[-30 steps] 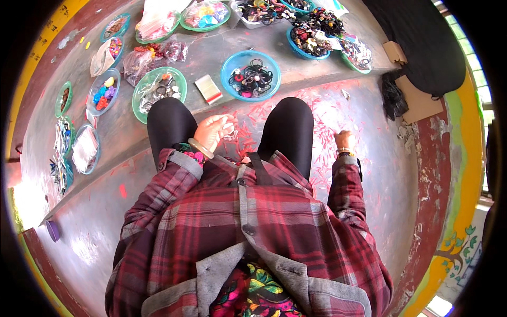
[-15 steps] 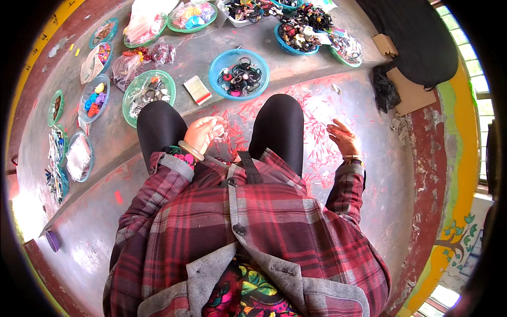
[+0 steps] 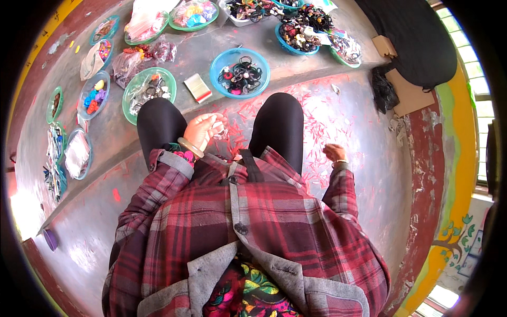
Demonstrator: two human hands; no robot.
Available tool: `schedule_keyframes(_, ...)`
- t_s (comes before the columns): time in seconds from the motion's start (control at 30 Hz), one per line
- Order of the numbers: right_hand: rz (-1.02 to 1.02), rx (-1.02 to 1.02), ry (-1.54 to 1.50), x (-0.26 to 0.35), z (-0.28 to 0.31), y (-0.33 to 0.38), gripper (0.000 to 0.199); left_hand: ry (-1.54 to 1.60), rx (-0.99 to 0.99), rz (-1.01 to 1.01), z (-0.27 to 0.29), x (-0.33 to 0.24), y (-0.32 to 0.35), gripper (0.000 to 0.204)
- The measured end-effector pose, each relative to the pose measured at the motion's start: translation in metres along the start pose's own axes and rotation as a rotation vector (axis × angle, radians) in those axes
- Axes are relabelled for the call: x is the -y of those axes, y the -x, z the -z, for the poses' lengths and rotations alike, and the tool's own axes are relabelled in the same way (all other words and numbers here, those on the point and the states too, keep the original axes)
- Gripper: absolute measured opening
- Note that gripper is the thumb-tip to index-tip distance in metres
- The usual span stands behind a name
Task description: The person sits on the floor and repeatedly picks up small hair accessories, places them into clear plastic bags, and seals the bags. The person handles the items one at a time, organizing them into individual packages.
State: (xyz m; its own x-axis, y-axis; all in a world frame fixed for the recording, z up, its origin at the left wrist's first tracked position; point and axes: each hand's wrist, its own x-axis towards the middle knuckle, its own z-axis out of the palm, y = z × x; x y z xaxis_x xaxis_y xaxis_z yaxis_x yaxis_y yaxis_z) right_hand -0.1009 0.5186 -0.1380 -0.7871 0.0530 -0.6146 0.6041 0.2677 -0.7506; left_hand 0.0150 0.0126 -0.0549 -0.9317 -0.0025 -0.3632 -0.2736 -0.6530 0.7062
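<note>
My left hand [image 3: 203,130] is over my left thigh, near the knee, its fingers pinched together. A small pale, loop-like thing [image 3: 219,132] shows at its fingertips, too small to name. Over to the right, beyond my right knee, my right hand [image 3: 335,153] is low above the floor with its fingers curled together; whatever may be in them is hidden. Many thin red strips [image 3: 317,129] lie scattered on the floor between my knees and around the right hand.
Ahead on a raised ledge stand a blue basin [image 3: 212,79] of dark hair ties, a green basin [image 3: 127,108] of small parts and a pale flat box [image 3: 197,88]. Several more filled basins line the left and back. A black bag [image 3: 382,90] and cardboard [image 3: 409,92] lie at right.
My right hand has moved lower and slightly left, and its spread fingers have drawn together. The left hand has stayed almost in place, still pinching.
</note>
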Motion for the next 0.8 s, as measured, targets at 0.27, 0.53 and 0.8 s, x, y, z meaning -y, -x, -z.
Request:
schedule_keyframes(0.27, 0.418, 0.145, -0.078, 0.111, -0.061, 0.06, 0.007, 0.033, 0.045, 0.004, -0.003, 0.0, -0.006, 0.023)
schedule_keyframes(0.53, 0.604, 0.312, -0.189, 0.19, -0.166, 0.115, 0.013, 0.111, 0.12, -0.019, -0.003, -0.004, -0.004, 0.024)
schedule_keyframes(0.8, 0.38, 0.769, -0.136, 0.166, -0.29, 0.121, 0.033, 0.189, 0.159, -0.077, -0.003, -0.004, -0.002, 0.025)
